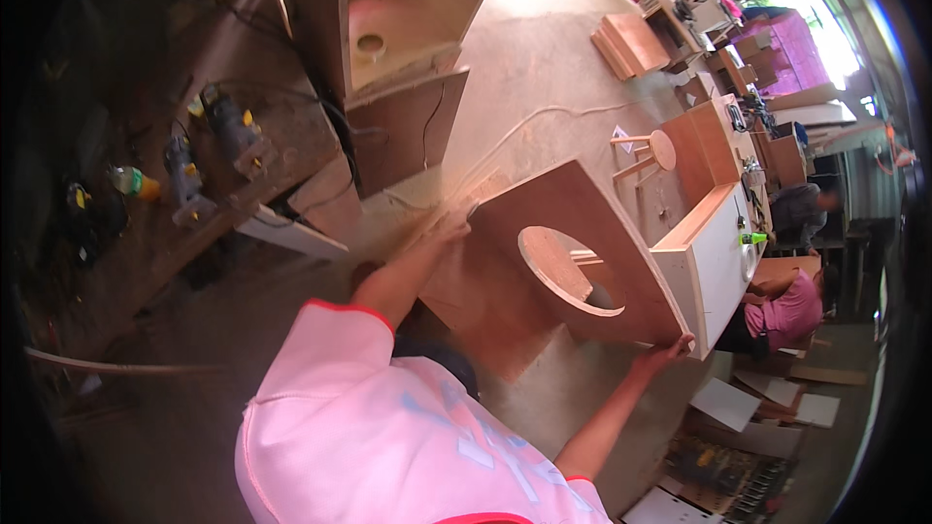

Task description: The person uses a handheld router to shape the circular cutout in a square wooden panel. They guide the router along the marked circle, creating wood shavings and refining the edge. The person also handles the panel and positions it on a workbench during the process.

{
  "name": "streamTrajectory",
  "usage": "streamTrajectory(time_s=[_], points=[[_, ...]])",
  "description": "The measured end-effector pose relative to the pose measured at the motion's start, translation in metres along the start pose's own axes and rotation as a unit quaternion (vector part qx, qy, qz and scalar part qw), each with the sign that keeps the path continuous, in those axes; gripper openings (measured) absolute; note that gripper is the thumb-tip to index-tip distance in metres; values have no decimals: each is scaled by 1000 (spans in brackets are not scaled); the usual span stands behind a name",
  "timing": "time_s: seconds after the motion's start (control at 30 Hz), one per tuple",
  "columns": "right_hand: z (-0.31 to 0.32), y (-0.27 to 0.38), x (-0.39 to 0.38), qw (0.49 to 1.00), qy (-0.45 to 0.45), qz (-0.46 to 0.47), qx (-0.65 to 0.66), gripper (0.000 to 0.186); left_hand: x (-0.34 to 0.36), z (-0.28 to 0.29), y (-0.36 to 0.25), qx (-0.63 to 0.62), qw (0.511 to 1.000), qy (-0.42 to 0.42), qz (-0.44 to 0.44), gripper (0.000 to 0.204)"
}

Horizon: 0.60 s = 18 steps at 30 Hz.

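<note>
Power tools lie on a dark workbench at left, near an open wooden cabinet with a small round hole and no contents that can be made out. At center, the person's left hand closes on the upper left corner of a brown wooden panel, which tilts between both hands; the right hand grips its lower right corner. A large round opening is already cut through, but the handling looks unfinished, the panel not yet released. Whether it joins the brown board below cannot be told. Beyond stand a round stool and a white-sided box, its inside mostly hidden, as a co-worker in pink sits at far right.
</note>
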State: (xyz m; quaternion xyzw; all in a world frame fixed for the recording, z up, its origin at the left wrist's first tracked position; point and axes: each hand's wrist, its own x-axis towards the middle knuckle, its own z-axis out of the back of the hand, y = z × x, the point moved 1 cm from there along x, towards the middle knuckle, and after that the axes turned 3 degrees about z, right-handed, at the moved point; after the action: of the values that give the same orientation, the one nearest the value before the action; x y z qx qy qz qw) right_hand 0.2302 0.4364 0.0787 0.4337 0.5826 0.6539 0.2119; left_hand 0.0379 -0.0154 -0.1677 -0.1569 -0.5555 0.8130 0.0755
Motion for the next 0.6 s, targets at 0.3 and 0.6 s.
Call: streamTrajectory(time_s=[0.3,0.6], points=[[-5,12,7,998,57,-35,-8,83,15,20,-144,-222,931,-85,-278,88],[-16,71,-49,992,27,75,-98,56,30,65,75,-109,974,36,197,42]])
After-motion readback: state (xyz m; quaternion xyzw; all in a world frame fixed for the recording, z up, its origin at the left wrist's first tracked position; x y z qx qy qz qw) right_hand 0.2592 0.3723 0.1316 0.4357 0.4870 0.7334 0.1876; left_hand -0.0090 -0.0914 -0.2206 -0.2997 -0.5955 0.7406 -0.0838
